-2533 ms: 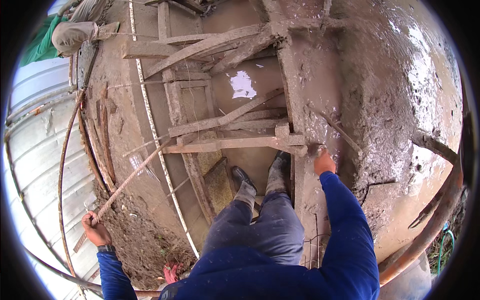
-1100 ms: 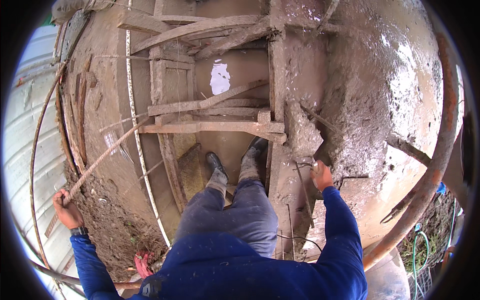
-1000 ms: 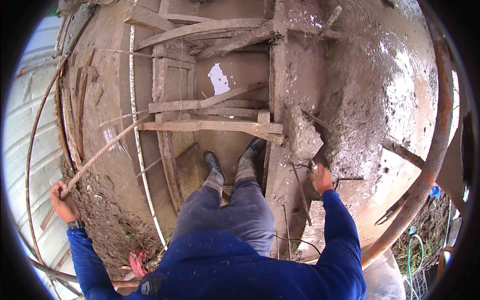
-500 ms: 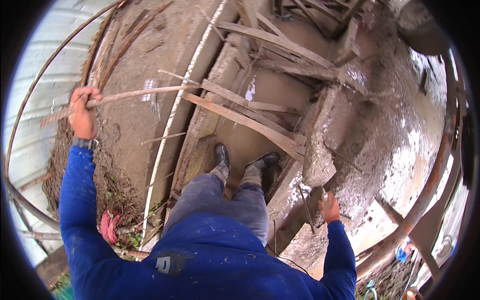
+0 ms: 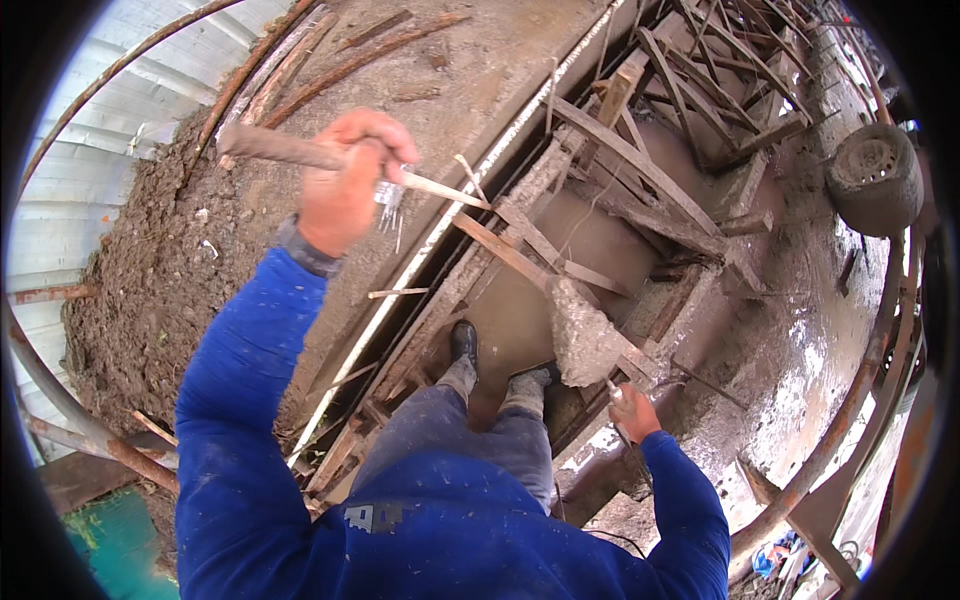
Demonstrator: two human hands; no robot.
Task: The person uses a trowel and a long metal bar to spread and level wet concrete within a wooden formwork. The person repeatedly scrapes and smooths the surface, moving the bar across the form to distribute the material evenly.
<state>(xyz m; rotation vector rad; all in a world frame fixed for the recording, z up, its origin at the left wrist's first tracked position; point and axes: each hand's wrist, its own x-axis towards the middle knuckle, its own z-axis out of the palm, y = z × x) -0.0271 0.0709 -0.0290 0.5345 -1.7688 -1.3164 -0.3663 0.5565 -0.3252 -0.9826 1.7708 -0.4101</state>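
In my raised left hand (image 5: 345,190) is a wooden stick (image 5: 275,148), my fingers wrapped round it. Its thick end points left, and its far end reaches right toward the wooden braces (image 5: 505,245) across the trench. My right hand (image 5: 635,413) grips the handle of a trowel. The trowel's blade (image 5: 585,338), pointed and coated in wet grey mortar, hangs over the trench and hides part of the bracing. My boots (image 5: 463,342) stand in the trench between its board sides.
Muddy water (image 5: 515,305) lies in the trench. A white-speckled pole (image 5: 470,200) runs along its left edge, beside a soil heap (image 5: 150,290) and a metal sheet wall (image 5: 90,150). Many timbers cross the far end. A wheel (image 5: 875,180) and a curved rusty pipe (image 5: 850,400) stand at right.
The view has shifted. My left hand has come inward to the right with the stick, nearer the camera. The trowel has swung left, its blade now over the trench.
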